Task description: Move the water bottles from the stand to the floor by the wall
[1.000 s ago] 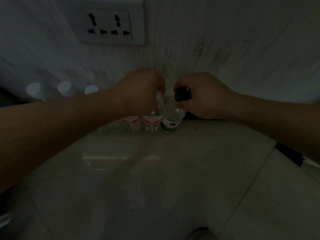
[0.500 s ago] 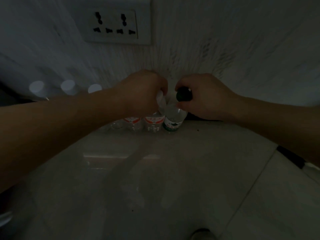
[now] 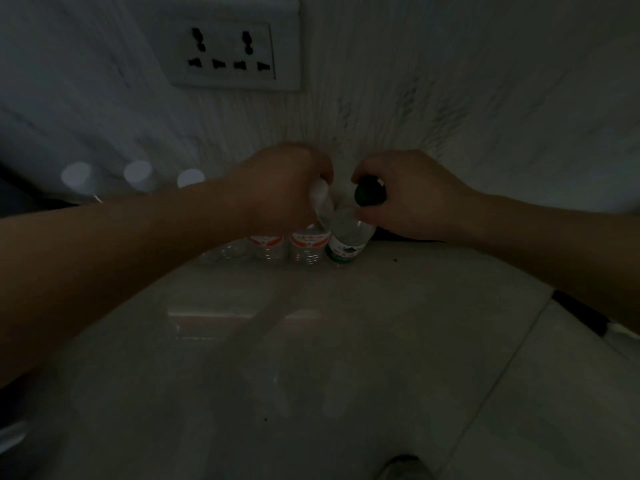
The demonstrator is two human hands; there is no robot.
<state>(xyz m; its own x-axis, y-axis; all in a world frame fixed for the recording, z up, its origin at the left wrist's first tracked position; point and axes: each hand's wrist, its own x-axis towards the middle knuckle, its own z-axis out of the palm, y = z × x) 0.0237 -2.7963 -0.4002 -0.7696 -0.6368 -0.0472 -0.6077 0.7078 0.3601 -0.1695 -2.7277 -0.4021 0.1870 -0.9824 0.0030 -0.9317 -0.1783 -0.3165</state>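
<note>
Both hands are clamping upright bottles at the far wall [image 3: 450,98]: the left hand [image 3: 277,188] is gripping the red-labelled bottle [image 3: 309,245], the right hand [image 3: 412,192] the green-labelled bottle [image 3: 344,245] just beside it.

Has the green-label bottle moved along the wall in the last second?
No. The green-label bottle stays beside the red-label bottle at the wall's foot.

The left hand [image 3: 280,188] is covering the neck and most of the cap of a red-labelled bottle [image 3: 309,245], so its grip is staying unclear. The left forearm is hiding the bottles [image 3: 239,251] further left, leaving only pale caps [image 3: 138,173] showing. Label print is reading too small and dim. The lower picture edge is cutting off a shoe [image 3: 403,467].
</note>
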